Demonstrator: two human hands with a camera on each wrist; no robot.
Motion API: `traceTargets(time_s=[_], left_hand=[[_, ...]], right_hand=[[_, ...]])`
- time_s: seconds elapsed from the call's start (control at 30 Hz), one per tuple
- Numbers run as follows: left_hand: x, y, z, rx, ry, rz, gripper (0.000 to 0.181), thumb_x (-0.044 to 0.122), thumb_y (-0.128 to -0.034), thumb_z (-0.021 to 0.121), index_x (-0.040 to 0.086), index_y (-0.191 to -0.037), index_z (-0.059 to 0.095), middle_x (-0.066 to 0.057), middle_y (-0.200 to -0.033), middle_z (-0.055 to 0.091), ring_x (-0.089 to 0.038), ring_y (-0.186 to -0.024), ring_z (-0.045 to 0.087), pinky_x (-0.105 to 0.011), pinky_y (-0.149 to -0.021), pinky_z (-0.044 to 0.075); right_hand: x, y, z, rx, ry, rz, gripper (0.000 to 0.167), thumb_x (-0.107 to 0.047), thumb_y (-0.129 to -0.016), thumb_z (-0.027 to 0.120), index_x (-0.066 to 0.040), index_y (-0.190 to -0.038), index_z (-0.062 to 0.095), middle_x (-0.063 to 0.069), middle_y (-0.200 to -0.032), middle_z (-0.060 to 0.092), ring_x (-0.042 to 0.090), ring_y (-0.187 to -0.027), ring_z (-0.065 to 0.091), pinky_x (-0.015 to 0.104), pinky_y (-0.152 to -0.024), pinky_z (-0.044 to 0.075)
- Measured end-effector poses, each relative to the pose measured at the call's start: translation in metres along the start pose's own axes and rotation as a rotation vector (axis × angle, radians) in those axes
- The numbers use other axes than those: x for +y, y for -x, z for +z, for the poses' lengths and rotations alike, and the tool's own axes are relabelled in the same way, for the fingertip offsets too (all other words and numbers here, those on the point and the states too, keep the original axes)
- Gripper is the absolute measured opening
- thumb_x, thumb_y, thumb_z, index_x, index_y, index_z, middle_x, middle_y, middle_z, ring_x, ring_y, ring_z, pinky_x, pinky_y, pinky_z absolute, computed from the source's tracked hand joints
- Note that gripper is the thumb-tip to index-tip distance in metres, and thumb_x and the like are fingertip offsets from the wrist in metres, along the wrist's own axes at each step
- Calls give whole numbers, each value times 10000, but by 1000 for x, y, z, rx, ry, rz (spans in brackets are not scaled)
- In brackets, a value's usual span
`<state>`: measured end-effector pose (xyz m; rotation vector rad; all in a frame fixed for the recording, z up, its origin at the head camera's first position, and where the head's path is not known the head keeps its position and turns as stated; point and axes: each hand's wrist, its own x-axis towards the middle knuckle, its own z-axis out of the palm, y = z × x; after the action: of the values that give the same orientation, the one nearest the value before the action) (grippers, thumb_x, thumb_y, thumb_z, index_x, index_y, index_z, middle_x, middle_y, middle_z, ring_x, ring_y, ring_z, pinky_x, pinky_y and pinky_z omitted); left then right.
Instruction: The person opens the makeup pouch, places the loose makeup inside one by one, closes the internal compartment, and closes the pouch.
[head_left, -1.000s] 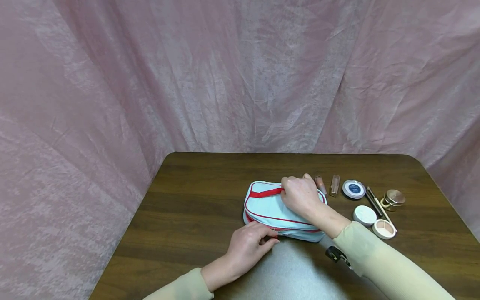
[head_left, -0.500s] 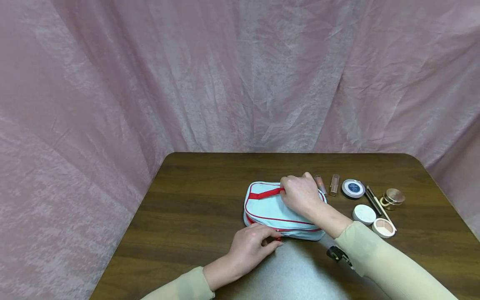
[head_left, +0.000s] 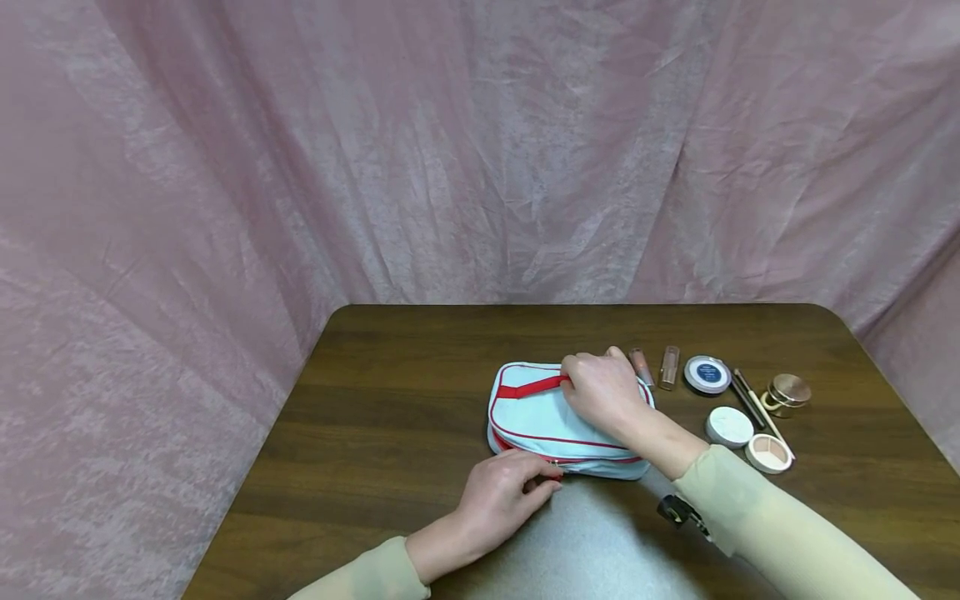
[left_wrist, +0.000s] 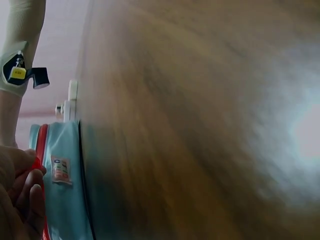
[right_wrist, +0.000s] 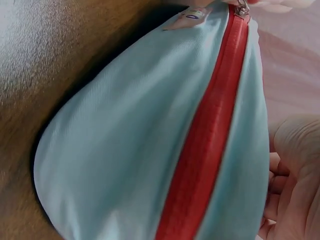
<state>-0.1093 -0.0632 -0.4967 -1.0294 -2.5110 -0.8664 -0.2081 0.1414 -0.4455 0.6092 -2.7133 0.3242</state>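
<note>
A light blue cosmetic bag [head_left: 558,417] with red piping lies on the table, its red zipper [right_wrist: 205,135] along the near side. My left hand [head_left: 498,493] is at the front of the bag. Its thumb and fingers pinch the red zipper pull [left_wrist: 37,163], just below the metal slider [right_wrist: 242,10]. On top of the bag my right hand [head_left: 600,387] holds the red carry strap [head_left: 532,387] with curled fingers. The strap's right part is hidden under that hand. A small printed tag [left_wrist: 61,170] shows on the bag's front.
Right of the bag lie two lip tubes [head_left: 670,367], a blue-labelled compact [head_left: 707,375], slim pencils [head_left: 765,412], a white round jar [head_left: 729,427], a pan of pale powders [head_left: 768,454] and a gold-lidded jar [head_left: 787,392]. A pink curtain [head_left: 480,167] hangs behind the wooden table [head_left: 360,433].
My left hand has slid slightly to the right along the bag's front edge with the zipper pull. The right hand and the bag have stayed in place.
</note>
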Motion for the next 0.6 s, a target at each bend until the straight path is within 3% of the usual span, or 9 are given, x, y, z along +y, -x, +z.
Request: traceTargets(time_s=[0.27,0.47,0.6], left_hand=[[8,-5,4,30,-62,60,158,245,-858,846,242,-1012,814,169,-979,746,11,-947,671,-162,-774,511],[14,-11,7,25,-129,122,153,257,-863,843,248,-1012,811,173,-963,747,-4,-921,674,-154,-782,507],[17,-14,8,6,-142,128,143,272,-874,836,255,-1013,807,184,-957,744,-4,-894,672,-153,-775,503]], right_hand=[[-4,-1,2,3,8,21,234,-93,-810,731,-143,-654,565,10,-617,607,240,-574,605,426,-622,376],[-6,-4,2,2,1,29,236,-92,-816,727,-148,-654,564,3,-612,607,231,-574,600,412,-604,371],[-8,-5,2,1,0,25,241,-92,-822,730,-151,-656,566,-1,-610,598,227,-577,598,410,-611,366]])
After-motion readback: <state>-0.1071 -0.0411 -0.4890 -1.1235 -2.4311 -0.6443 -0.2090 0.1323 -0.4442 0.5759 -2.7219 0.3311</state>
